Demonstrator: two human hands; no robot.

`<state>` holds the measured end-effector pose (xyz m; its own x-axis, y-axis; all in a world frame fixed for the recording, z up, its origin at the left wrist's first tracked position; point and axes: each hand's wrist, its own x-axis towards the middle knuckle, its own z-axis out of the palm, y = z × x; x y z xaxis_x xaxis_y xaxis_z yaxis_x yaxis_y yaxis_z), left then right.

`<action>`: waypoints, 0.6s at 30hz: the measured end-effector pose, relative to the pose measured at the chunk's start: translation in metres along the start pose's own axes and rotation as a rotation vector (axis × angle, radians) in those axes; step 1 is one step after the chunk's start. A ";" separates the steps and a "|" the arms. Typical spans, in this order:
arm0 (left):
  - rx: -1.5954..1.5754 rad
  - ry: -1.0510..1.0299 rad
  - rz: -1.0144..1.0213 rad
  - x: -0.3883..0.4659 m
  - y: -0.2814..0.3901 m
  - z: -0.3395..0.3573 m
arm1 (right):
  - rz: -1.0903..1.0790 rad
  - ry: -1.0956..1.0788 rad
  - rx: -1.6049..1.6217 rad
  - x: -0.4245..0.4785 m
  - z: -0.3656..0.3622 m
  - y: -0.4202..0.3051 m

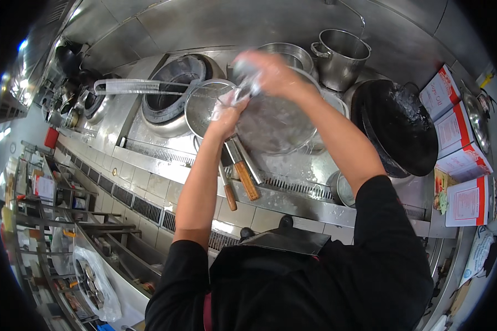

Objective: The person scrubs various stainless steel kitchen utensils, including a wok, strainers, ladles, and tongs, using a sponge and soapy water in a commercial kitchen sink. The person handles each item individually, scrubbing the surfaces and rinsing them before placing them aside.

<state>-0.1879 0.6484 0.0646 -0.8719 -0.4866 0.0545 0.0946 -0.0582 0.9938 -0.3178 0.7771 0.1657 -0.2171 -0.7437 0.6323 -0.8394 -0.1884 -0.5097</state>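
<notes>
My left hand, wet with white suds, is closed around the end of a long metal-handled utensil. Its grey looped handle reaches out to the left; its working end is hidden by my hands. My right hand is blurred by motion just above and to the right of the left. Against its fingers is a silvery-white soapy thing, too blurred to name. Below both hands stands a wide metal basin of cloudy water. A round metal pan lies to its left. Wooden-handled utensils stick out over the stove's front edge.
A wok burner ring lies left, and a large black wok rests at the right. Behind the basin, water runs into a steel stockpot. Red-and-white boxes line the right end. A drain grate crosses the tiled floor.
</notes>
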 end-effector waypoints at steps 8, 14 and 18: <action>0.484 0.020 0.092 -0.014 0.017 0.003 | -0.067 -0.473 -0.465 -0.018 -0.021 0.014; -0.077 0.184 0.210 -0.013 0.095 -0.042 | 0.508 -0.064 0.072 -0.083 -0.036 0.075; -0.307 0.280 0.302 -0.010 0.109 -0.029 | 0.675 0.488 1.001 -0.105 0.029 0.028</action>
<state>-0.1546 0.6219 0.1698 -0.6256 -0.7339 0.2646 0.4958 -0.1123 0.8611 -0.3038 0.8314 0.0685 -0.7833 -0.6099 0.1198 0.1933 -0.4223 -0.8856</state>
